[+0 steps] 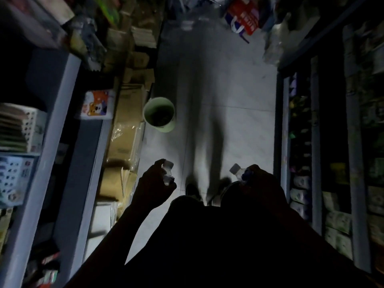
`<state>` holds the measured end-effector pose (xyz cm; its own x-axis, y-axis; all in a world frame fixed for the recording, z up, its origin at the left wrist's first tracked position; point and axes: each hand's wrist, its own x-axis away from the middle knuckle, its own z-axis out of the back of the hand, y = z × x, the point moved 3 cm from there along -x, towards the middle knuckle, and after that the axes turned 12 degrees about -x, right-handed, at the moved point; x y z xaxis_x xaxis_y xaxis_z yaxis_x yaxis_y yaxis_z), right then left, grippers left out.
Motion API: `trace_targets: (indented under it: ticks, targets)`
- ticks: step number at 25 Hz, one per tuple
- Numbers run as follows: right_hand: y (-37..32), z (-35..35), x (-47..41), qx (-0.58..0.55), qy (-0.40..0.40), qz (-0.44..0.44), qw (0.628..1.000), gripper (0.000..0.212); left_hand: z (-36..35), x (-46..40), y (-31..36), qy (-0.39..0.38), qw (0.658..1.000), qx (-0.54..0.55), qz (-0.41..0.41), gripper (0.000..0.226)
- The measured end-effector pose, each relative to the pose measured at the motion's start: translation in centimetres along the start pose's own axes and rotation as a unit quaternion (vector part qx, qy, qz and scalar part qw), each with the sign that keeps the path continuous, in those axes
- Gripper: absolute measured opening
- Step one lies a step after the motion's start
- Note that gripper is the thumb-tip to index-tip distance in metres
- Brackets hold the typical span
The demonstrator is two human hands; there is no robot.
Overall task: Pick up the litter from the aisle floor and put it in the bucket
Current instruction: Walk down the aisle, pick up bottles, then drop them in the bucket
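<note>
While the left hand [154, 183] is gripping a crumpled clear bottle [168, 172] with curled fingers, the right hand [260, 179] is clasping a 2nd, capped bottle [239, 172], both held above the grey aisle floor [228, 100]. Standing upright ahead on the left, the green bucket [159, 114] is sitting just beside the cardboard boxes [124, 129], well apart from both hands, with dark contents I cannot identify.
</note>
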<state>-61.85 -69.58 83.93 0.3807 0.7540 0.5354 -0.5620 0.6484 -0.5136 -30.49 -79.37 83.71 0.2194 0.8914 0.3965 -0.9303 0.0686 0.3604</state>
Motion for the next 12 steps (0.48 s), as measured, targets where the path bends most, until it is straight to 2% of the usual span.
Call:
trace_targets:
  ticks: [4,8,12]
  targets:
    - [-0.9,4.0,-7.3,-0.038,-0.021,0.003,0.999,0.042,2.4,-9.4,4.5,0.004,1.000,0.008,-0.028,0.056]
    - [-4.0,7.3,-16.3,0.001,-0.041,0.022,0.999,0.024,3.2,-16.1,7.7,-0.003,1.000,0.023,0.020,0.053]
    - [-8.7,10.5,-24.5,0.036,-0.102,0.059,0.992,0.029,3.5,-19.3,9.1,-0.038,0.995,0.053,0.080,0.053]
